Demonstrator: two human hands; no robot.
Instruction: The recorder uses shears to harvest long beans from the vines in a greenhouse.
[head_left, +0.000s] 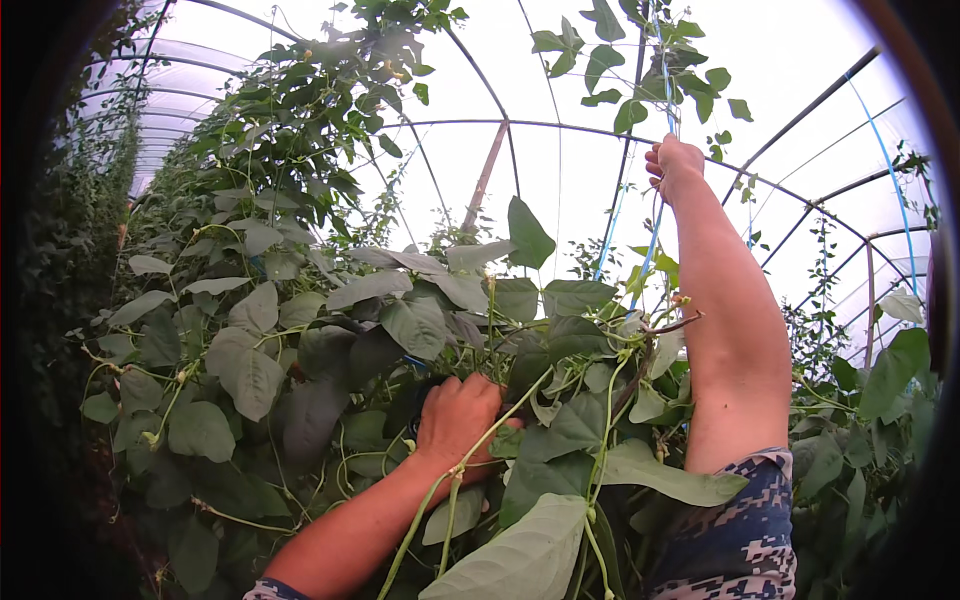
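My right hand (677, 166) is raised high at the upper right, closed around a blue twine (665, 71). A climbing bean vine (630, 112) with green leaves winds up that twine above the fist. Below the hand the twine (649, 255) runs down into the foliage. My left hand (461, 412) reaches into a dense mass of bean leaves at mid-height, back of the hand towards me. Leaves and the hand itself hide its fingertips, so what it holds is unclear. Something dark sits just beside its knuckles. A long green bean pod (409, 536) hangs across my left forearm.
Large bean leaves (525, 551) stand close in front of me. A tall row of vines (300, 127) runs off to the left. Dark hoops (472, 64) carry the plastic greenhouse cover. A slanted wooden post (486, 176) and another blue twine (885, 154) stand farther back.
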